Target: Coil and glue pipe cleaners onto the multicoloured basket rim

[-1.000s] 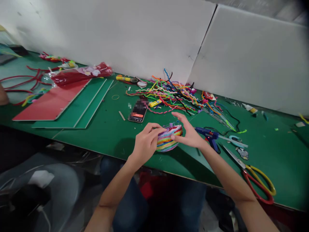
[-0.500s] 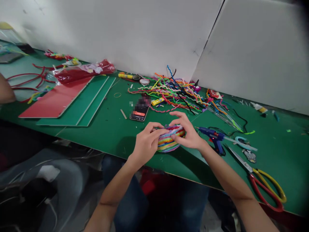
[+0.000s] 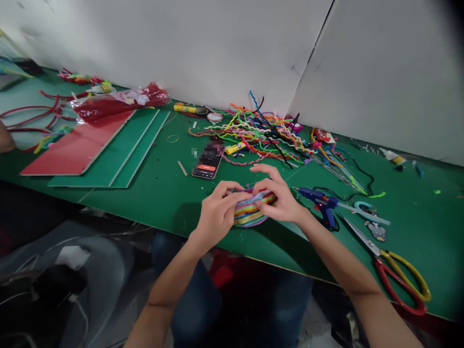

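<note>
A small round bowl-like piece made of rainbow-striped pipe cleaners [image 3: 250, 214] rests on the green table near its front edge. My left hand [image 3: 219, 208] grips its left side, with thumb and fingers pinching the upper rim. My right hand [image 3: 277, 195] holds the right side of the rim between thumb and fingers, its index finger raised. The fingertips of both hands meet close together at the rim and hide part of it. Just right of my right hand lies a blue hot glue gun [image 3: 322, 200] with a clear glue stick in its back.
Large scissors [image 3: 387, 266] with red and yellow handles lie at the front right. A pile of loose pipe cleaners [image 3: 261, 130] spreads along the wall. A phone [image 3: 208, 162], a yellow glue tube [image 3: 235, 148] and red and green boards [image 3: 78, 150] lie farther left.
The view has shifted slightly, so the table things sit a little farther left and higher. Both hands keep their hold on the striped bowl with hardly any finger movement.
</note>
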